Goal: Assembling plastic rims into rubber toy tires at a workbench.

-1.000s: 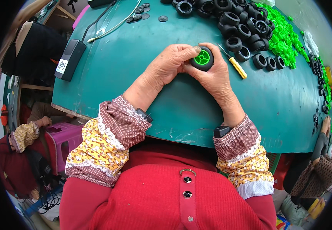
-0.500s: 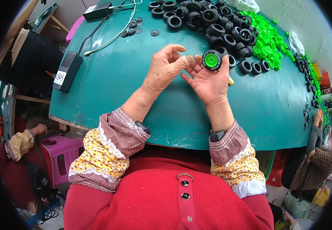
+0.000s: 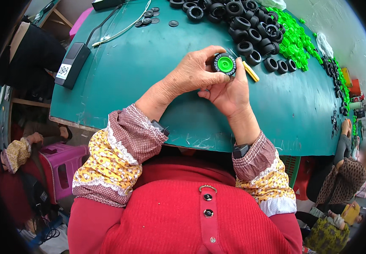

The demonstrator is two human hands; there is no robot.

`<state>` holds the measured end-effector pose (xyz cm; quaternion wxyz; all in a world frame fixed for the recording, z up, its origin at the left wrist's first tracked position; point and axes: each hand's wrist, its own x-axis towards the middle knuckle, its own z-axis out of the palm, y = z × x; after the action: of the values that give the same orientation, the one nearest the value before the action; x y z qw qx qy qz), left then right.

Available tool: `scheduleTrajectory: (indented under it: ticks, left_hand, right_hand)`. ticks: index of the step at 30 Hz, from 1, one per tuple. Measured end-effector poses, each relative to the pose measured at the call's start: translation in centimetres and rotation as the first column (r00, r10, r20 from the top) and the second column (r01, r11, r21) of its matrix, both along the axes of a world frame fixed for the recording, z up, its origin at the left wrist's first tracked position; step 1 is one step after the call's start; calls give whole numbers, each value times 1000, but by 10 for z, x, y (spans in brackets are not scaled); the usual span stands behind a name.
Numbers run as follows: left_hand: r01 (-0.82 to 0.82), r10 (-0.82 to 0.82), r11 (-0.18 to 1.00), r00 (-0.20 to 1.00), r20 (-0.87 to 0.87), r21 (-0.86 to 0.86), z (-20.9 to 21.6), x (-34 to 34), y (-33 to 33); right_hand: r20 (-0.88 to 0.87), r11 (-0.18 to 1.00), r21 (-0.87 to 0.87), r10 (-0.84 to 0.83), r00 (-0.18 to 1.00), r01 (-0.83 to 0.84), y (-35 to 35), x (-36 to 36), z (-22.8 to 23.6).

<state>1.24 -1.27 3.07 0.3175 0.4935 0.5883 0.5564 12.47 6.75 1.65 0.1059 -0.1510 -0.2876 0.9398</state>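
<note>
A small toy wheel (image 3: 226, 64), a black tyre with a bright green hub in it, is held between my two hands above the green table. Its hub side faces up. My left hand (image 3: 198, 70) grips the wheel's left side, thumb along the lower edge and index finger over the top. On the right edge, the thumb of my right hand (image 3: 231, 93) presses the tyre; its other fingers are curled beneath and partly hidden. Just past my right hand lies a yellow-handled tool (image 3: 250, 71), its far end partly covered.
Black tyres (image 3: 250, 34) are heaped at the back, beside a pile of green hubs (image 3: 295, 42). Grey discs (image 3: 173, 23) and a pale cable (image 3: 123, 34) lie at back left. A black box (image 3: 72, 63) stands at the left edge. Another person (image 3: 348, 169) sits at right.
My left hand has moved right and taken hold of the wheel, which only my right hand held before. The view has shifted slightly, and more of the yellow-handled tool shows.
</note>
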Motion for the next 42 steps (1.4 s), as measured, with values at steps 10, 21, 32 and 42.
scheduleTrajectory:
  ticks: [10,21,32,42]
  left_hand:
    - [85,-93,993,989,115,78,-18,-10,10]
    - [-200,-32,972,422,906,128,-21,-23,9]
    - [62,-93,996,702,706,70,-21,-22,4]
    - [7,-67,996,685,726,86,-22,-19,7]
  right_hand:
    - [-52,274,944,-433,900,186,21,-5,0]
    - [-328,-400,894,-280,902,201,13,-43,5]
    - [-122,43,989,-281,952,140,29,-37,-4]
    - [-338,-174,934,-152,929,312,25,-41,-1]
